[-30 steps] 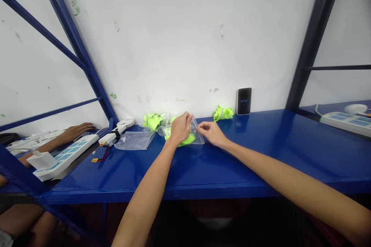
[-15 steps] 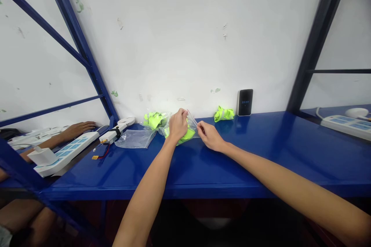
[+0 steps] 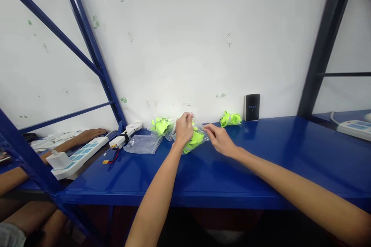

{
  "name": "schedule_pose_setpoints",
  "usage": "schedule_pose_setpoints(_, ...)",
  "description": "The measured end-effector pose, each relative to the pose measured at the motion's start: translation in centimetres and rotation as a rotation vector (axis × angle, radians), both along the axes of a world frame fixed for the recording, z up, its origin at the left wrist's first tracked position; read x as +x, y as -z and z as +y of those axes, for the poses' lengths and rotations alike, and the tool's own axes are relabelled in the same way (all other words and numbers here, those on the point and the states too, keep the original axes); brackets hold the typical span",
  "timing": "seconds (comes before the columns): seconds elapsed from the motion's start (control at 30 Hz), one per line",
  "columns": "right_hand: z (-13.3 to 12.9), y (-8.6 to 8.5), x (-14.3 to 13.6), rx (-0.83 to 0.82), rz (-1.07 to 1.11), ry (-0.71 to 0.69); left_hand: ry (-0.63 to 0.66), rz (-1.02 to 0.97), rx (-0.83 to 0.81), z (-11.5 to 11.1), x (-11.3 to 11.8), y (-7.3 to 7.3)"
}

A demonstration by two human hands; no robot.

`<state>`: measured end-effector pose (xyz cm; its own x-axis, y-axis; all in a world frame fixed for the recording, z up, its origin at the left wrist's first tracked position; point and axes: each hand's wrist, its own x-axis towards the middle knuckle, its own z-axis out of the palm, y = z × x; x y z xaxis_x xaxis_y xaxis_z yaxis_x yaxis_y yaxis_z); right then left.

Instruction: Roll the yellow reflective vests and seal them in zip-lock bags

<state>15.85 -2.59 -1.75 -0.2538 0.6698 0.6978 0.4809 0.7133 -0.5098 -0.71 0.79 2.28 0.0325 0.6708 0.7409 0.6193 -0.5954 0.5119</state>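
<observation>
My left hand (image 3: 184, 128) is closed on the left end of a clear zip bag's mouth. With thumb and finger, my right hand (image 3: 219, 137) pinches the other end of that clear zip bag (image 3: 199, 124). Inside the bag is a folded neon-yellow bundle of fabric with a pale strip (image 3: 194, 142), partly behind my left hand. Just left of it lies another bagged neon-yellow bundle (image 3: 161, 126). A flat clear bag (image 3: 142, 144) rests further left. Beyond my right hand, against the wall, sits an unbagged neon-yellow bundle (image 3: 230, 119).
The blue table (image 3: 232, 185) meets a white wall. A black-faced device with a clock display (image 3: 252, 107) stands at the back. On the left are a white handheld fan (image 3: 133, 126), a wired connector (image 3: 106, 161), a power strip (image 3: 84, 154) and another person's arm (image 3: 78, 139). Another power strip (image 3: 355, 128) is at right.
The view has shifted, so the scene sits slightly further right and lower. Both hands still grip the bag's mouth, and more of the yellow bundle shows between them.
</observation>
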Motion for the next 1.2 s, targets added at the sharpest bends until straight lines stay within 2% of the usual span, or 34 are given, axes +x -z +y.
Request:
schedule_pose_setpoints(0.13,-0.6,-1.1,-1.3,-0.142,-0.028,-0.090,0.054,-0.054,-0.005,0.3,-0.2,0.0)
schedule_pose_setpoints(0.23,0.1,-2.1,-2.2,-0.129,-0.113,-0.078,0.097,-0.117,-0.010,0.8,-0.9,-0.4)
schedule_pose_setpoints(0.3,1.2,-2.5,-2.8,-0.191,-0.038,-0.106,0.079,-0.220,0.029,1.2,-2.2,-1.1)
schedule_pose_setpoints(0.43,4.0,-3.3,-4.9,-0.358,0.278,-0.203,-0.104,-0.410,0.163,1.5,-7.3,-2.4)
schedule_pose_setpoints(0.53,6.8,-4.3,-7.1,-0.436,0.510,-0.208,-0.370,-0.478,0.190,1.3,-12.1,-1.7)
schedule_pose_setpoints(0.57,7.7,-4.7,-7.7,-0.464,0.572,-0.196,-0.427,-0.408,0.126,1.0,-13.5,-1.2)
schedule_pose_setpoints(0.63,9.5,-5.4,-8.0,-0.543,0.624,-0.122,-0.455,-0.081,-0.102,0.3,-15.7,0.3)
schedule_pose_setpoints(0.7,10.8,-5.7,-6.6,-0.565,0.492,-0.010,-0.382,0.307,-0.332,-0.8,-17.0,1.9)
schedule_pose_setpoints(0.77,11.4,-5.6,-3.4,-0.513,0.329,0.128,-0.308,0.528,-0.493,-2.4,-17.3,3.1)
schedule_pose_setpoints(0.83,11.3,-5.3,0.8,-0.469,0.256,0.226,-0.254,0.587,-0.544,-4.5,-16.9,3.9)
schedule_pose_setpoints(0.93,10.5,-4.6,7.4,-0.281,-0.030,0.666,-0.184,0.576,-0.529,-7.8,-15.4,4.2)
schedule_pose_setpoints(0.97,10.3,-4.4,9.2,-0.257,-0.054,0.770,-0.167,0.574,-0.524,-8.7,-14.7,4.1)
schedule_pose_setpoints(1.0,10.2,-4.0,10.7,-0.248,-0.072,0.813,-0.148,0.579,-0.517,-9.4,-14.1,4.0)
schedule_pose_setpoints(1.03,10.2,-3.6,11.8,-0.244,-0.093,0.781,-0.128,0.593,-0.516,-9.8,-13.4,3.8)
schedule_pose_setpoints(1.1,10.4,-2.5,13.3,-0.250,-0.137,0.590,-0.094,0.627,-0.513,-9.8,-12.0,3.5)
schedule_pose_setpoints(1.13,10.6,-2.0,13.7,-0.274,-0.141,0.501,-0.083,0.636,-0.500,-9.4,-11.3,3.2)
schedule_pose_setpoints(1.2,11.0,-1.0,13.8,-0.331,-0.133,0.425,-0.058,0.621,-0.441,-8.1,-9.9,2.7)
